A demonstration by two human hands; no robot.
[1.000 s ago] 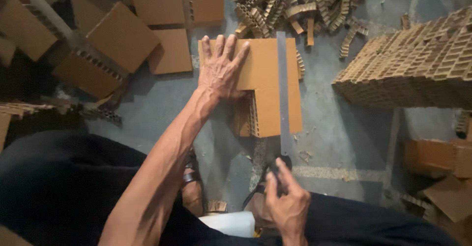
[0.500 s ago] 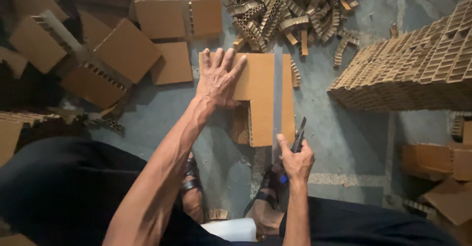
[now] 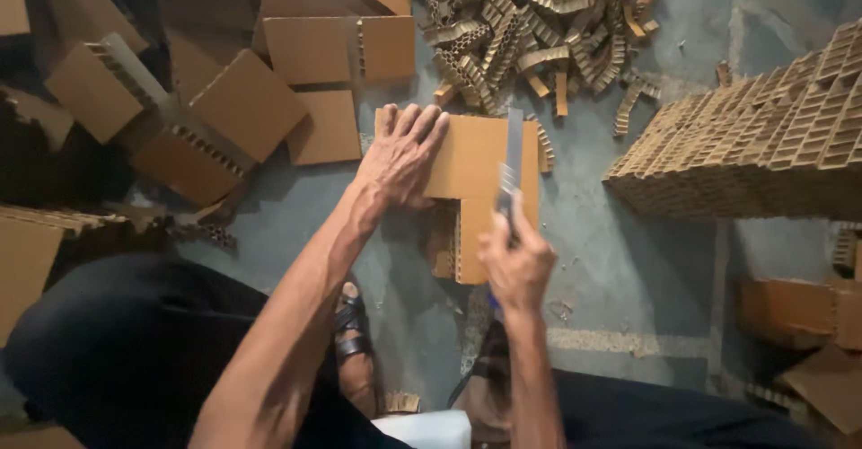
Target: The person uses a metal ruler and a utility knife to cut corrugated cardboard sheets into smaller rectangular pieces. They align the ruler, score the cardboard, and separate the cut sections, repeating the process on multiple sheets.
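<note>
Left hand [image 3: 404,157]: fingers [image 3: 422,126] spread flat, pressing down on the top-left of the board [image 3: 476,166]. Not gripping, just pinning it to the floor [image 3: 628,260].

Right hand [image 3: 516,265]: fingers closed around the handle of the blade [image 3: 510,166]. Blade lies along the board's right side, tip pointing away from me, near the far edge.

Change: half a second ago the right hand sat below the board with the blade off it, tip just beside the near edge. A second ago the blade lay along that same right side with the hand lower, near the feet. Now the hand is up over the board's lower part and the blade is on it again. Left hand hasn't shifted. I read that as a repeat stroke along one line, so a strip is being cut off the right edge and isn't free yet. My judgement only; can't see the cut depth.

Board: L-shaped honeycomb cardboard, flat on the floor in front of my knees, cells showing on the inner step.

Around it: strip pile [image 3: 530,18] beyond the board, honeycomb block [image 3: 754,144] to the right, flat cardboard pieces [image 3: 305,54] to the left. Sandalled foot [image 3: 350,332] under the left forearm.
</note>
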